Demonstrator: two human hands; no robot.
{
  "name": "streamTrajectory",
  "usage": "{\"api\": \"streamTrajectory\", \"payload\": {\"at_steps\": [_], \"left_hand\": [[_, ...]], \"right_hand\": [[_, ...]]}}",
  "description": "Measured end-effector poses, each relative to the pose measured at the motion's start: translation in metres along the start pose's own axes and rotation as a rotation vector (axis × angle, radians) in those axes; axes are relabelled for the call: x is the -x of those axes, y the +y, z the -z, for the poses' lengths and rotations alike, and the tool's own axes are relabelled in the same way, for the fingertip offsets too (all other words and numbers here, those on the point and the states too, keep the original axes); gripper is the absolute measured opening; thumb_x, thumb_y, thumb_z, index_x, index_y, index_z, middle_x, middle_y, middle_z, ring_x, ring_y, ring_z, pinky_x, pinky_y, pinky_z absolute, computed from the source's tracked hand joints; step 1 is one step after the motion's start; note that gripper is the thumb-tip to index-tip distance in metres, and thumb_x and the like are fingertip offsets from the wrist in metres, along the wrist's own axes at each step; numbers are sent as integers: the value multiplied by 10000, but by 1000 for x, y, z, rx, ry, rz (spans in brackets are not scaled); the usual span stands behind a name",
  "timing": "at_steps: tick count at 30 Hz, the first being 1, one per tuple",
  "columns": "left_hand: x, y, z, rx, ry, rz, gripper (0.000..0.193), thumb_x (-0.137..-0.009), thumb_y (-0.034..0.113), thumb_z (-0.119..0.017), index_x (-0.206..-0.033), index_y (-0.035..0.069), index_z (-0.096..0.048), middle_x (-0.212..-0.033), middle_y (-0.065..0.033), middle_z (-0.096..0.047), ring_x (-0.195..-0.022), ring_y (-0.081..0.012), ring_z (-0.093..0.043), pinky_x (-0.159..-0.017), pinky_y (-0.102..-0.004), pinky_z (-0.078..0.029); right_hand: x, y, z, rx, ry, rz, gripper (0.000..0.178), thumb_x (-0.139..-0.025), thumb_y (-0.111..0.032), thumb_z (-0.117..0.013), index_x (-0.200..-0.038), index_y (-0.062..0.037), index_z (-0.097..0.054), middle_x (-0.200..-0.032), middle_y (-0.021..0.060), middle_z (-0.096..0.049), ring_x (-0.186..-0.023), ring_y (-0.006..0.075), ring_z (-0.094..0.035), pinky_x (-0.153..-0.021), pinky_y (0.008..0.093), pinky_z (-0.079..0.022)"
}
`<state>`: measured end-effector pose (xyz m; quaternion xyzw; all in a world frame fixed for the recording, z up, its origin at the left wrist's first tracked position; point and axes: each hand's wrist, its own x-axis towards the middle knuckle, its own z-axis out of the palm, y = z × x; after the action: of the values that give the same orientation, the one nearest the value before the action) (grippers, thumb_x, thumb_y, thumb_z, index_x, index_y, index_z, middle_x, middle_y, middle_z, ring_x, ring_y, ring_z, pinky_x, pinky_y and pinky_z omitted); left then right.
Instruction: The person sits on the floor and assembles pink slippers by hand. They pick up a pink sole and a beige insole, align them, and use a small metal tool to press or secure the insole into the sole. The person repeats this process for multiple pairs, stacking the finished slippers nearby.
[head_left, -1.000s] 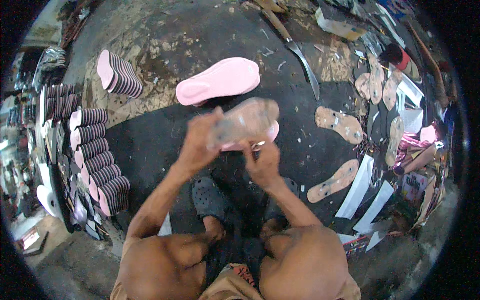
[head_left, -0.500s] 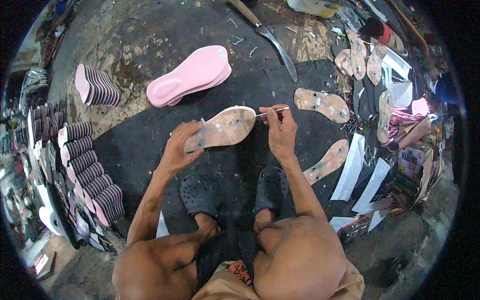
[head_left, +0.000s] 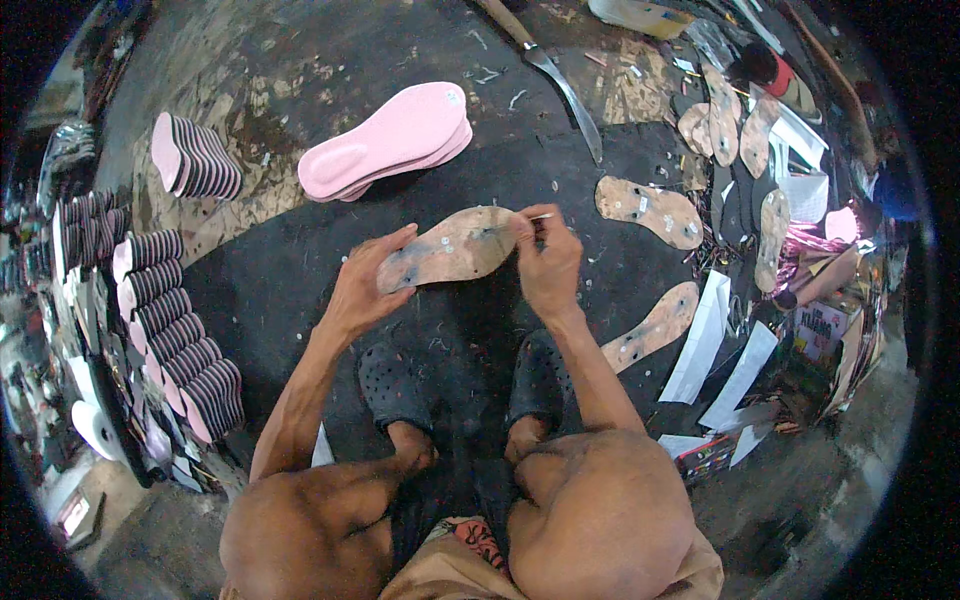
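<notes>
My left hand (head_left: 360,282) is closed round the heel end of a tan, sole-shaped template (head_left: 450,248), thumb below it and fingers along the upper edge. Small dark holes dot the template. At its other end, my right hand (head_left: 548,268) pinches a thin, pale stick-like tool (head_left: 541,216), and its fingers touch the rounded tip of the template. Most of the tool is hidden by those fingers, so its kind does not show. Just beyond my left hand lies a small stack of pink insoles (head_left: 385,140).
A long knife (head_left: 562,88) lies at the far side. Bundled insoles (head_left: 195,155) stand in rows on the left. More tan templates (head_left: 648,212) lie to the right, near white strips (head_left: 697,338) and scraps. My feet in black clogs (head_left: 395,385) rest on the dark mat.
My right hand has come closer to the template's tip, and the tool shows less. The template has tilted, so the pink edge seen along its far side no longer shows.
</notes>
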<state>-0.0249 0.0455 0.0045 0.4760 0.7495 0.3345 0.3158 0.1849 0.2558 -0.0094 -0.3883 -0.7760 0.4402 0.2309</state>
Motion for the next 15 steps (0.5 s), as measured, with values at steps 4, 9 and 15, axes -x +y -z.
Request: {"api": "streamTrajectory", "payload": {"at_steps": [4, 9, 15], "left_hand": [[-3, -9, 0, 43, 26, -13, 955, -736, 71, -887, -1622, 135, -536, -1534, -119, -672, -1419, -363, -611, -1238, -475, -429], [1, -15, -3, 139, 17, 16, 1014, -741, 63, -876, -1660, 94, -449, -1496, -165, -683, -1435, -393, -596, -1249, -489, -425], [13, -19, -9, 15, 44, 25, 983, -737, 28, -852, -1639, 96, -469, -1507, -179, -662, -1410, -389, -607, -1237, -487, -424]], "right_hand": [[3, -8, -11, 106, -9, 231, 168, -983, -95, -781, -1110, -29, -694, -1013, 165, -725, -897, 367, -723, -779, 456, -576], [-1, -54, -67, -150, -196, 115, 131, -1019, -183, -754, -1077, -70, -724, -926, 149, -720, -898, 366, -718, -753, 477, -558], [44, -51, -85, -153, -199, 117, 150, -990, -183, -789, -1039, -68, -706, -867, 136, -723, -859, 374, -708, -736, 525, -554]]}}
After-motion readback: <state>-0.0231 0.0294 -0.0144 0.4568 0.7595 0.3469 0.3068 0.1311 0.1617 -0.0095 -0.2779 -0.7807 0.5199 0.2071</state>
